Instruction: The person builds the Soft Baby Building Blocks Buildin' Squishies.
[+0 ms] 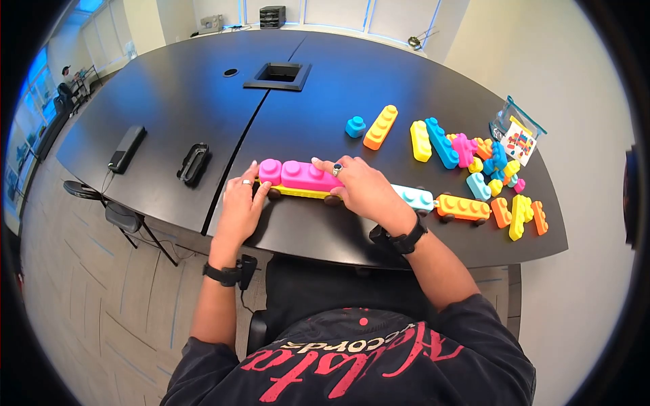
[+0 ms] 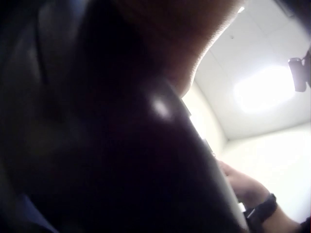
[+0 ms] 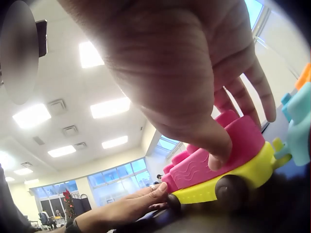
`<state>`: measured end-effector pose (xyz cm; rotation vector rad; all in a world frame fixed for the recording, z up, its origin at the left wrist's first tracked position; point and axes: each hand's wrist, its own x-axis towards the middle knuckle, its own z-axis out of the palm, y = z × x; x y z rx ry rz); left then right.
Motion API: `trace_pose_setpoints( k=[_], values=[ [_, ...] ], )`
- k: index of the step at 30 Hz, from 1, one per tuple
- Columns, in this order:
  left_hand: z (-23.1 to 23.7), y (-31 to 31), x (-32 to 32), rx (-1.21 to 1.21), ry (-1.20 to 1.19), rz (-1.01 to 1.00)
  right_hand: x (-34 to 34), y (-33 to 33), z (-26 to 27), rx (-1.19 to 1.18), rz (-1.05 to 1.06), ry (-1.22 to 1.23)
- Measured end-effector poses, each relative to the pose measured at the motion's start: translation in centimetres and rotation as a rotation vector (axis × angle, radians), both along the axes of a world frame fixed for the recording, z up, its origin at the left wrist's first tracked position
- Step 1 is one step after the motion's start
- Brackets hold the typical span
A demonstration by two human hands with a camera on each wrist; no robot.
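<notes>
A yellow wheeled toy car base (image 1: 302,193) stands near the table's front edge, with a small pink block (image 1: 270,169) and a long pink block (image 1: 298,174) on top. My left hand (image 1: 238,206) holds the left end, its thumb and forefinger about the small pink block. At the other end my right hand (image 1: 365,188) grips the long pink block, the thumb (image 3: 219,153) on its near side and fingers over the far side. A light blue car (image 1: 415,198) and an orange car (image 1: 464,207) follow in line to the right. The left wrist view is mostly dark.
Loose yellow, blue, pink and orange blocks (image 1: 443,145) lie across the table's right side, beside a clear bag (image 1: 511,122) with a picture card. A black case (image 1: 194,164) and a dark device (image 1: 127,149) lie left of the table seam.
</notes>
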<state>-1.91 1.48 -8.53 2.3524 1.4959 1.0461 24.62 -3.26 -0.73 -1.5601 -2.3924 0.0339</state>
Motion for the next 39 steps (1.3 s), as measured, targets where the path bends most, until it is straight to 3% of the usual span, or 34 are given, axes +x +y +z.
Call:
trace_pose_setpoints(
  k=[1,2,5,13,17,19,21,23,25,39],
  values=[
    [0.4,0.3,-0.3,0.021,-0.021,-0.069,-0.1,-0.2,-0.2,0.002,-0.002,0.0],
    [2.7,-0.4,-0.3,-0.146,-0.07,-0.089,-0.1,-0.2,-0.5,0.004,-0.01,0.022],
    [3.2,1.0,-1.0,-0.208,-0.074,-0.226,-0.3,0.1,-1.2,0.027,-0.022,0.044],
    [2.1,1.1,-0.3,-0.128,-0.044,-0.191,-0.4,-0.3,-2.2,0.108,-0.057,0.162],
    [1.1,1.1,0.3,-0.181,-0.213,-0.169,-0.3,0.0,-2.4,0.068,-0.089,0.159],
    [0.9,1.3,0.3,-0.202,-0.186,-0.155,-0.3,0.1,-2.5,0.03,-0.07,0.158],
    [-0.2,2.3,-1.0,-0.174,-0.12,-0.196,0.1,1.5,-4.3,0.153,0.037,0.26],
    [-1.5,3.3,-1.4,-0.374,-0.371,-0.414,0.4,0.6,-3.7,0.197,0.095,0.331],
    [-2.6,3.0,-0.4,-0.394,-0.551,-0.467,0.4,1.3,-4.9,0.188,-0.028,0.236],
    [-3.4,3.9,-2.1,-0.456,-0.392,-0.432,1.0,0.3,-5.3,0.216,-0.029,0.23]
  ],
)
